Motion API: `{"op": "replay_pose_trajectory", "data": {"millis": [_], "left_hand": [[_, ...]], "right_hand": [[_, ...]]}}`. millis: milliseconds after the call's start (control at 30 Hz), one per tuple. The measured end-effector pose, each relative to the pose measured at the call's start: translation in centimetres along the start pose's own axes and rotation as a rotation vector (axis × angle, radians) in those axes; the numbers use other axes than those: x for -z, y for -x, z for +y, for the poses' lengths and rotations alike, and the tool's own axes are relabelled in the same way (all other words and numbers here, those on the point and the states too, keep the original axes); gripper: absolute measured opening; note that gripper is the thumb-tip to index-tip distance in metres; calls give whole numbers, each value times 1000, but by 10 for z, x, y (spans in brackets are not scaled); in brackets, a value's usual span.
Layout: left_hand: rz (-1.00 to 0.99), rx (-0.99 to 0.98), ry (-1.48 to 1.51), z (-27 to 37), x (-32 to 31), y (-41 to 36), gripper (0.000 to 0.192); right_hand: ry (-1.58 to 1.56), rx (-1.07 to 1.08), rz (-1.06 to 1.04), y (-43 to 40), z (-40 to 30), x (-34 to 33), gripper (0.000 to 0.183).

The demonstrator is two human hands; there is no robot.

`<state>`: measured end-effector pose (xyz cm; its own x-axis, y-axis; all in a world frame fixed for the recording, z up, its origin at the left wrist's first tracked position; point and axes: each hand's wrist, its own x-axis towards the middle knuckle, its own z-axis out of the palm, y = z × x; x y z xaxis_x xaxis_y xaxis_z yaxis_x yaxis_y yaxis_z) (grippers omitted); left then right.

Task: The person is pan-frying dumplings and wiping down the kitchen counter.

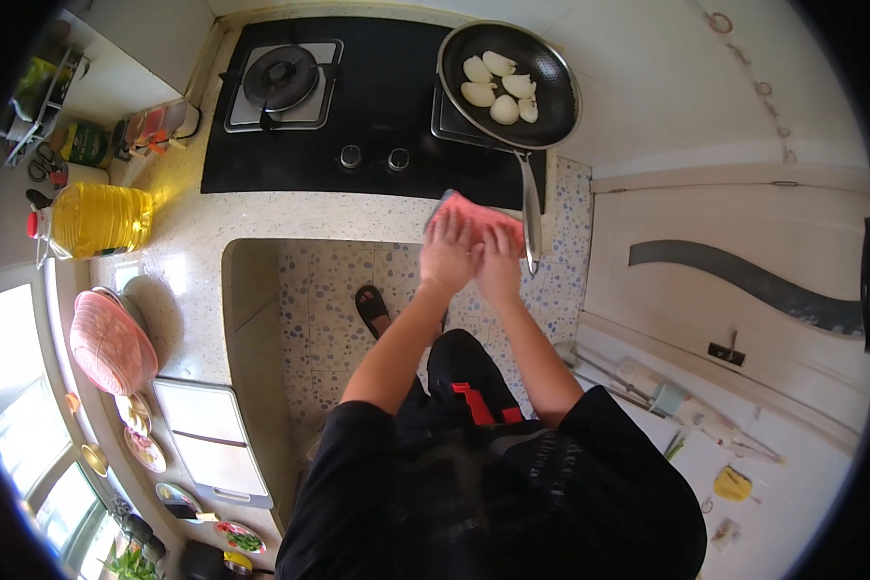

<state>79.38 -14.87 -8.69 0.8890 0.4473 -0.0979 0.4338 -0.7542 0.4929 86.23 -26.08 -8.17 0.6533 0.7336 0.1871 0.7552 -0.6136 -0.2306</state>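
A pink cloth [471, 210] with a grey-blue underside lies at the counter's front edge, below the black gas hob [384, 94]. My left hand [449, 250] holds it from above, its fingers spread over the left part. Close beside it, my right hand [498, 264] grips the right part, the two thumbs nearly meeting. Just right of my right hand, the metal handle [528, 210] of a frying pan [554, 119] juts out past the counter edge. Several white pieces of food, perhaps halved eggs [504, 109], lie in the pan on the right burner.
The left burner [280, 78] bears no pan. A large bottle of yellow oil [101, 220], a pink basket [112, 341], a cutting board [210, 435] and several plates of food [240, 536] line the left counter [188, 312]. A door [696, 225] stands at the right.
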Motion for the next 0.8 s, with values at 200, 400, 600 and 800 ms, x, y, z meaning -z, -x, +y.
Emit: {"op": "replay_pose_trajectory", "data": {"millis": [200,400,600,800], "left_hand": [[-109,-3,-6,76,-32,-16,59],[41,8,64,63,-36,-6,54],[232,134,58,-11,-1,19,55],[231,268,-28,-125,65,53,55]], "right_hand": [[-201,-118,-108,9,80,31,42],[-140,10,-155,9,76,34,44],[-99,224,-217,-6,1,4,39],[-137,414,-279,-46,-120,-37,38]]}}
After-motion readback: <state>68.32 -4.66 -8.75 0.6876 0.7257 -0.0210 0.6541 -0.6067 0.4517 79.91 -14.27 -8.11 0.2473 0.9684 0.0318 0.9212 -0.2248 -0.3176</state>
